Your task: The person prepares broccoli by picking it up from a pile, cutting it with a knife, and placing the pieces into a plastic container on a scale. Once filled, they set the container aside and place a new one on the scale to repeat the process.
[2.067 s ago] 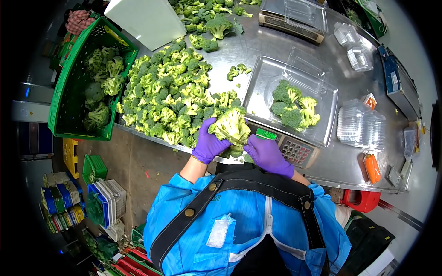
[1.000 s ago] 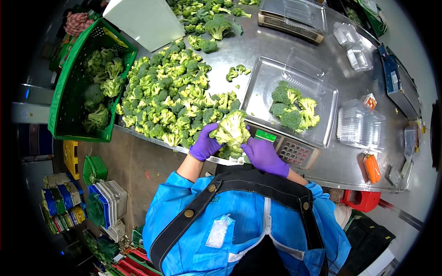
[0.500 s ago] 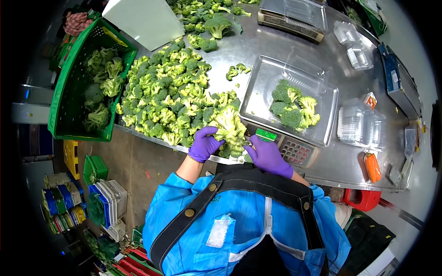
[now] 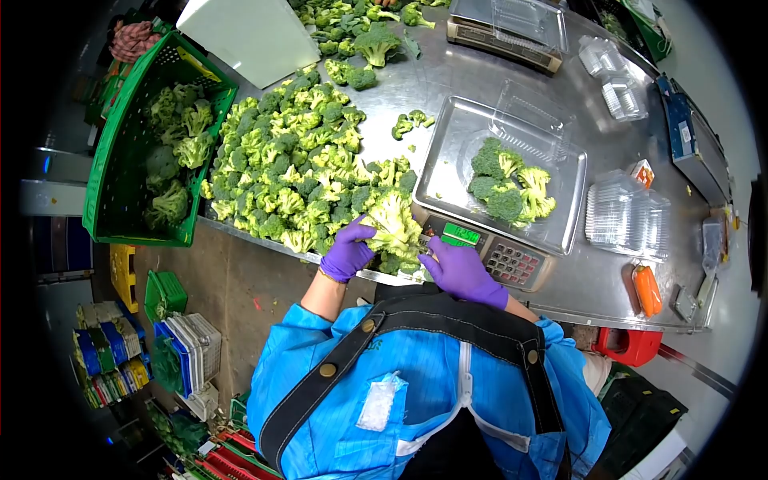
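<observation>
My left hand (image 4: pixel 349 252), in a purple glove, grips the left side of a large broccoli head (image 4: pixel 392 224) at the table's front edge, its pale stems facing up. At the head's right side is my right hand (image 4: pixel 460 273), also gloved, its fingers pressed together around something I cannot make out. Left of and behind the head lies a big pile of broccoli florets (image 4: pixel 296 160). A clear plastic box (image 4: pixel 532 120) with several florets (image 4: pixel 510 186) rests on the metal tray of a scale (image 4: pixel 512 260), whose green display is lit.
A green crate (image 4: pixel 100 192) with broccoli stands at the left, beside a white box (image 4: pixel 248 40). A second scale (image 4: pixel 504 46) is at the back. Stacked clear boxes (image 4: pixel 628 216), an orange object (image 4: pixel 647 290) and a blue box (image 4: pixel 694 140) are on the right of the steel table (image 4: pixel 392 104).
Both hands and the broccoli head have shifted slightly to the left. At the top edge, part of another person's hand now shows near the far broccoli.
</observation>
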Demonstrator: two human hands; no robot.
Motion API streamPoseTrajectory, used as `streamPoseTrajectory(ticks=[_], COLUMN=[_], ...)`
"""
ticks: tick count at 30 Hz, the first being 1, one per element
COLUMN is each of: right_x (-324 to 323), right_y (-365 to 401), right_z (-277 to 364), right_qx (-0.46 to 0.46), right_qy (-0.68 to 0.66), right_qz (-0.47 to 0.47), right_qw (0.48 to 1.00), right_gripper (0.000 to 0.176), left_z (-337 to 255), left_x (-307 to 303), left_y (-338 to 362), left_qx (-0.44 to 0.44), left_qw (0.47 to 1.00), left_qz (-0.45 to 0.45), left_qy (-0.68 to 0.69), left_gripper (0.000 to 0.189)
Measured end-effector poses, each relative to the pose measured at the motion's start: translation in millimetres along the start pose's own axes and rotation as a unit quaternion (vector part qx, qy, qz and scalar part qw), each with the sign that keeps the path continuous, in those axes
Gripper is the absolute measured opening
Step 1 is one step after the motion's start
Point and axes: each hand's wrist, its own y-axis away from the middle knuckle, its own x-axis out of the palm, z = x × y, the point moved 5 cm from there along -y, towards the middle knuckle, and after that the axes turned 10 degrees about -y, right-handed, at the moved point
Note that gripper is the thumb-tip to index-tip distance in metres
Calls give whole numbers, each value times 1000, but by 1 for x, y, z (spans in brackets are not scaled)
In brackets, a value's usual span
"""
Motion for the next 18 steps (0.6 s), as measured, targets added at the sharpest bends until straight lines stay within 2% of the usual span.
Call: streamPoseTrajectory(ticks=[2,4,5,6,7,8,10,14,15,16,17,18], right_x=[0,3,6,9,10,9,18,25,13,0,-1,-11], right_y=[-1,-2,-2,-3,-3,-1,6,10,7,6,3,-2], right_z=[1,-8,-14,-20,-23,-26,-30,-35,-28,-17,-12,0], right_qx=[-9,34,34,33,32,32,167,197,103,4,4,-77], right_qy=[-4,-57,-57,-117,-175,-175,-356,-389,-250,-100,-100,-126], right_qz=[3,28,28,32,35,34,138,193,98,-1,-1,-89], right_qw=[1000,997,997,992,983,983,909,879,958,995,995,985], right_gripper=[31,31,31,29,30,30,30,30,29,30,30,33], left_z=[-7,-4,1,3,1,4,8,14,8,5,2,1], left_x=[18,21,15,12,20,18,13,0,10,17,21,23], left_y=[5,6,5,4,7,9,9,3,3,4,5,5], left_qx=[-33,-66,-83,-98,-101,-102,-73,-78,-81,-80,-74,-69], left_qw=[999,996,996,992,992,992,996,997,996,996,997,996], left_qz=[7,16,-17,-49,-54,-53,-7,22,19,19,12,6], left_qy=[28,53,-1,-56,-50,-50,-44,15,44,44,-9,-62], left_gripper=[43,44,49,55,55,55,57,59,59,59,59,58])
